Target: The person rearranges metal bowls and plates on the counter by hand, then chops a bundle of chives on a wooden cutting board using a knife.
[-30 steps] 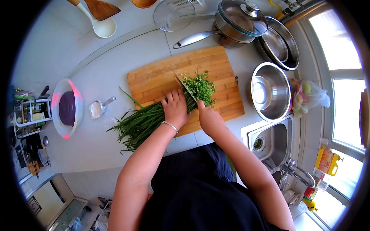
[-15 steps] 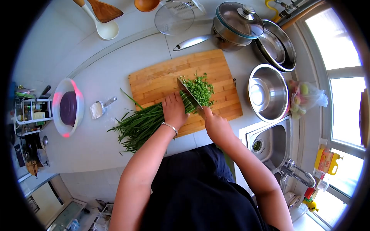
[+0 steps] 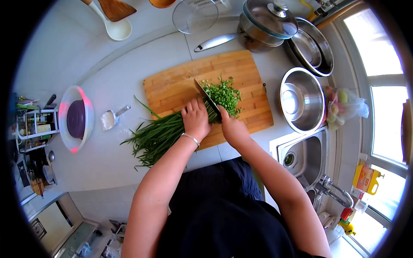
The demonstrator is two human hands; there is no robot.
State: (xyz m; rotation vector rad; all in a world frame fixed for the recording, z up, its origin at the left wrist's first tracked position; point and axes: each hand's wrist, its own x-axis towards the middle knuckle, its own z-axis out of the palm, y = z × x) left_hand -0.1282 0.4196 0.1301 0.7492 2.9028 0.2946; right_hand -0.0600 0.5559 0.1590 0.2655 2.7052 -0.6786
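Note:
A wooden cutting board (image 3: 172, 88) lies on the counter. Across its lower left stretches a bunch of garlic chives (image 3: 157, 135), the long green leaves hanging past the board onto the counter. My left hand (image 3: 196, 119) is closed over the cut end of this bunch, pressing it to the board. In my right hand (image 3: 233, 128) is the handle of a kitchen knife (image 3: 205, 93), its blade slanting up and left just beside my left fingers. Right of the blade, touching it, sits a pile of chopped chives (image 3: 223, 95).
A steel bowl (image 3: 302, 101) stands right of the board, above the sink (image 3: 307, 159). Behind are a lidded pot (image 3: 269, 23) with its handle toward the board and steel basins (image 3: 318, 47). At left are a scoop of white powder (image 3: 109, 119) and an oval basin (image 3: 88, 118).
The knife and my right hand have shifted slightly left and up, the blade now closer to my left fingers. My left hand still holds the chives. The view has tilted slightly.

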